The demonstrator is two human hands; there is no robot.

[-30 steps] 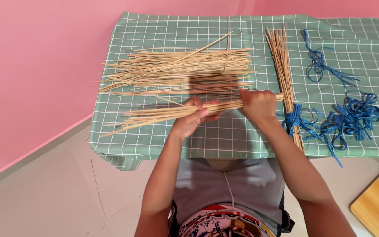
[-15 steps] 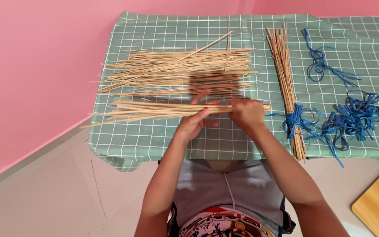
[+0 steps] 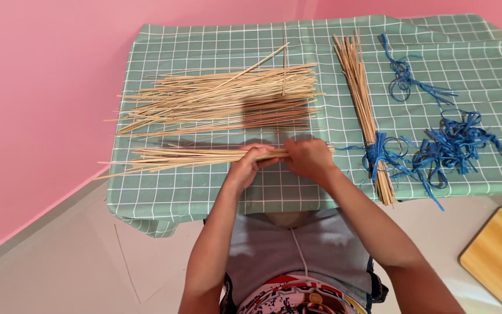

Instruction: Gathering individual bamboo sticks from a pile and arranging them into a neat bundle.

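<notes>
My left hand (image 3: 247,167) and my right hand (image 3: 308,158) both grip one bundle of thin pale sticks (image 3: 175,158), held level just above the green checked cloth (image 3: 164,186). The hands sit close together near the bundle's right end, and its long part fans out to the left past the table edge. Behind the hands a loose heap of the same sticks (image 3: 222,96) lies spread on the cloth.
A finished stick bundle tied with blue string (image 3: 362,99) lies lengthwise at my right. Loose blue strings (image 3: 457,142) are piled further right, with one more string (image 3: 405,78) behind. A yellow wooden board (image 3: 498,259) lies on the floor at lower right. Pink wall at left.
The held bundle has shifted left and levelled out. My right hand slid left along it toward my left hand, which closed round the sticks. The camera view drifted slightly right.
</notes>
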